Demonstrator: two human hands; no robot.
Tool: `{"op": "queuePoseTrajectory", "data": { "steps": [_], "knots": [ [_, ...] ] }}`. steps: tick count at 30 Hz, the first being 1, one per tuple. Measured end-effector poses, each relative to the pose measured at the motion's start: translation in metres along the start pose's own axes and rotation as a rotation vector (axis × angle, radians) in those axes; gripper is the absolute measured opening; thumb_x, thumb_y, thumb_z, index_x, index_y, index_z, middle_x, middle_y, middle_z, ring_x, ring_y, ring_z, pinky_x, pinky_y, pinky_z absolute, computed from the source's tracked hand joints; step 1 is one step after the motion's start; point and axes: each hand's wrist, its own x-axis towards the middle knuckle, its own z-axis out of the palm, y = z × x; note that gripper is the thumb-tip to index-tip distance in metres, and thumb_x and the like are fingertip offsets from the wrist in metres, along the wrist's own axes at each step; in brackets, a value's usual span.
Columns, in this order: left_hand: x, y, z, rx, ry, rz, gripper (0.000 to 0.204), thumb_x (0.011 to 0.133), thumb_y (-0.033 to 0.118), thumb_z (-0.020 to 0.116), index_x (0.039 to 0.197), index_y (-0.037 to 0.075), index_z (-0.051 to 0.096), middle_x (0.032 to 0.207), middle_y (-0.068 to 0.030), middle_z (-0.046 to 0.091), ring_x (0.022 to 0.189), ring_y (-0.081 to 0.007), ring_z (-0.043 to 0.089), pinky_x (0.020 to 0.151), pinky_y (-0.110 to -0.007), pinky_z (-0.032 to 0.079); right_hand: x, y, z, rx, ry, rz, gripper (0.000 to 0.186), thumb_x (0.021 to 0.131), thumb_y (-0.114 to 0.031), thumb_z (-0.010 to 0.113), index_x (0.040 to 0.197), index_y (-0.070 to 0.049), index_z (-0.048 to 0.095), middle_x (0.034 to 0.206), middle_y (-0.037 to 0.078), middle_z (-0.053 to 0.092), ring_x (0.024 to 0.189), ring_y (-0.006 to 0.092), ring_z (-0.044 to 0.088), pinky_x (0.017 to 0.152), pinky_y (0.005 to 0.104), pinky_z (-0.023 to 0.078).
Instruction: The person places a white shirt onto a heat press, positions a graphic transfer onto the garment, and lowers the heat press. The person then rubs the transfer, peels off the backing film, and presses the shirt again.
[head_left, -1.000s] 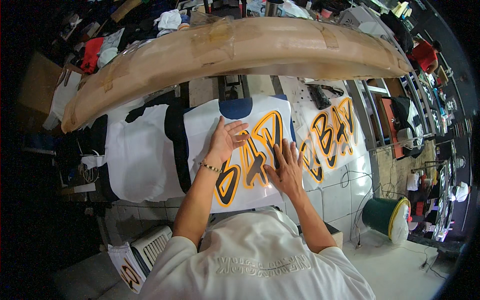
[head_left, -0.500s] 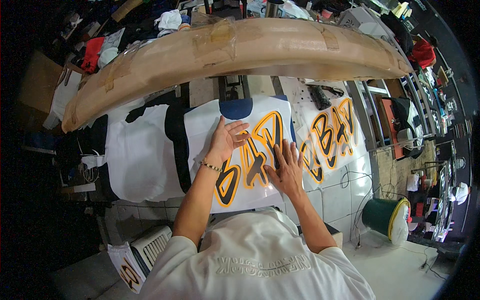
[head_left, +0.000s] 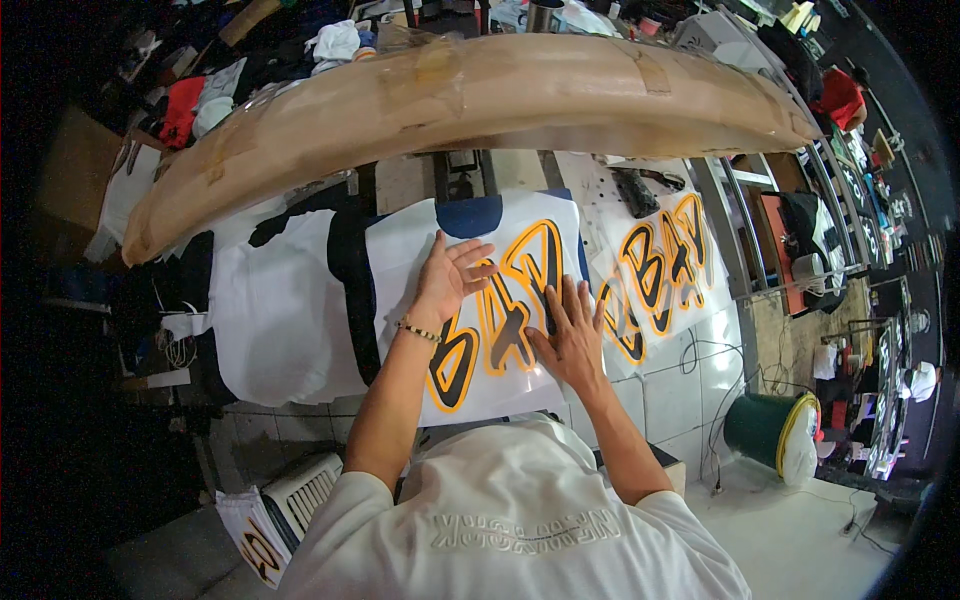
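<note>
Both hands lie flat, fingers spread, gripping nothing: left hand (head_left: 447, 283) and right hand (head_left: 570, 338) press the sheet (head_left: 480, 310) smooth on the near table. Next, I think, rub outward, gently.

left hand (head_left: 447, 281): flat on transfer sheet (head_left: 480, 310)
right hand (head_left: 570, 335): flat, fingers spread, on its orange letters (head_left: 515, 300)
second sheet (head_left: 655, 265): just right
</note>
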Motion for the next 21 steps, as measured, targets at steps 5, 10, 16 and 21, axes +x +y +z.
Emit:
{"op": "queuePoseTrajectory", "data": {
  "steps": [5,10,16,21],
  "knots": [
    [0.0002,0.0016,-0.0010,-0.011,-0.009,-0.007,0.080,0.102,0.066,0.027,0.137,-0.002,0.049,0.138,-0.0190,0.060,0.101,-0.0271,0.072,0.071,-0.031,0.061,-0.0002,-0.0004,-0.0005,-0.012,-0.003,0.000,0.075,0.091,-0.052,0.063,0.150,-0.009,0.045,0.160,0.021,0.031,0.149,0.0447,0.022,0.117,0.0638,0.016],
    [-0.0048,0.0020,0.0016,0.007,0.001,-0.019,0.082,0.101,0.067,0.026,0.139,-0.003,0.047,0.138,-0.0188,0.059,0.100,-0.0267,0.072,0.071,-0.030,0.061,0.0001,0.0001,0.0002,-0.014,0.006,0.006,0.075,0.091,-0.053,0.062,0.150,-0.010,0.045,0.161,0.021,0.030,0.149,0.0446,0.022,0.117,0.0632,0.017],
    [-0.0085,0.0024,0.0033,-0.021,0.011,-0.025,0.082,0.102,0.065,0.024,0.142,-0.004,0.044,0.139,-0.0202,0.058,0.098,-0.0289,0.072,0.072,-0.032,0.060,0.0004,0.0009,0.0008,-0.026,0.000,0.006,0.075,0.092,-0.055,0.060,0.150,-0.010,0.044,0.161,0.021,0.029,0.150,0.0439,0.021,0.117,0.0624,0.017],
    [-0.0048,0.0048,0.0040,0.012,-0.011,-0.013,0.083,0.102,0.066,0.022,0.140,-0.003,0.045,0.139,-0.0193,0.059,0.099,-0.0291,0.072,0.071,-0.031,0.060,0.0005,0.0012,0.0015,-0.019,-0.022,0.006,0.075,0.092,-0.054,0.060,0.151,-0.010,0.043,0.161,0.020,0.028,0.150,0.0435,0.020,0.117,0.0621,0.017]
  ]
}}
